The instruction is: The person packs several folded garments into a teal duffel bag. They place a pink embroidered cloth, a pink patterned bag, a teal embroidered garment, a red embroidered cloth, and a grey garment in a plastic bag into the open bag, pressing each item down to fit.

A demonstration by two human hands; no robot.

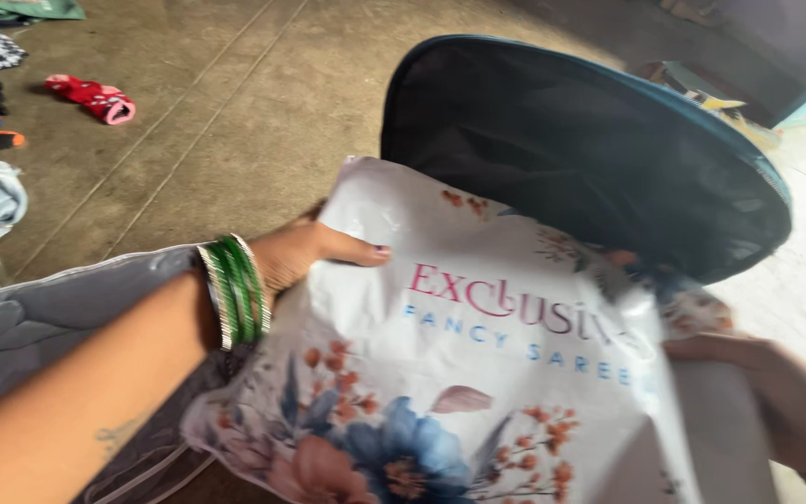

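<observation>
Both hands grip a white floral plastic bag (pixel 478 373) at the mouth of an open dark suitcase (pixel 590 149).

The left hand (pixel 310 254), green bangles (pixel 235 291) at its wrist, pinches the bag's upper-left edge with its thumb on top; the right hand (pixel 776 392) seems to clutch the bag's right edge, fingers blurred. A pink cloth (pixel 95 98) lies on the floor well left of the suitcase.

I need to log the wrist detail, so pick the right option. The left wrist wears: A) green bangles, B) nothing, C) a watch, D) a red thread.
A: a stack of green bangles circles the wrist just behind the left hand, which grips the edge of the floral plastic bag in front of the open dark bag.
</observation>
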